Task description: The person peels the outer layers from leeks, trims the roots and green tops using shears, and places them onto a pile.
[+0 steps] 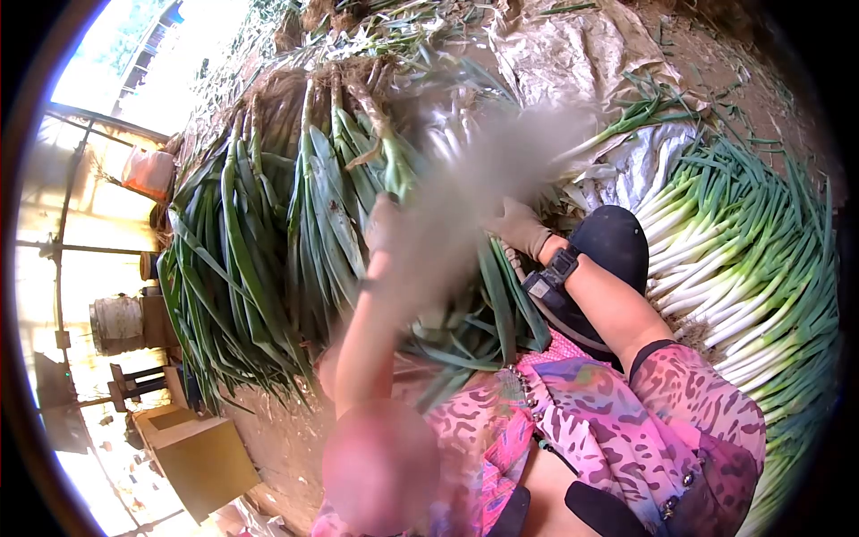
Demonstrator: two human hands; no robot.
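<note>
Before the leeks [268,233], left hand [385,224] and right hand [519,228] clasp a stalk [479,183].

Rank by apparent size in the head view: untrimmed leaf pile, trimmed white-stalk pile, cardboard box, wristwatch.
1. untrimmed leaf pile
2. trimmed white-stalk pile: close to first, and the fisheye edge squeezes it, so this order is unsure
3. cardboard box
4. wristwatch
</note>
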